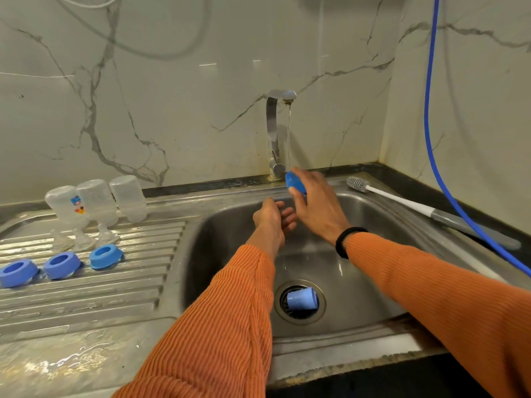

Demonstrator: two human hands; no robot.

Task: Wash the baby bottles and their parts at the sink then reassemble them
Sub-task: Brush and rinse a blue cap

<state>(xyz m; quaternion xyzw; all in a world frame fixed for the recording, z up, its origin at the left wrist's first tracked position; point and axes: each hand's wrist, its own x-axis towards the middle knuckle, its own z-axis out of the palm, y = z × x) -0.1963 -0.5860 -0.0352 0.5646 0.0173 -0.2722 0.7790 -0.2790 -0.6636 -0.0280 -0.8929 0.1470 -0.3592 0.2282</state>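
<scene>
Running from the faucet [280, 110] at the sink's back edge, a thin stream of water [288, 133] is met by a blue cap [294, 182], which is gripped by the right hand [316, 206] with fingers curled round it. The left hand [273, 218] is held just below and beside it over the basin, fingers loosely extended, with nothing seen in it; whether it touches the right hand cannot be told.

A second blue cap [301, 300] is seen lying on its side on the drain strainer [321, 308] in the sink [373, 297] bottom.

On the ribbed drainboard [115, 282] to the left, three clear bottles [97, 202] are stood upside down near the back edge, close together. Three clear nipples [82, 239] are set just in front of them, and three blue collar rings [61, 265] are laid in a row nearer the front, the leftmost at the drainboard's left edge.

A bottle brush [402, 201] with a grey head and white handle is laid along the sink's right rim, head toward the back corner. A blue cord [431, 110] is hung down the right wall and passes beside the brush.
</scene>
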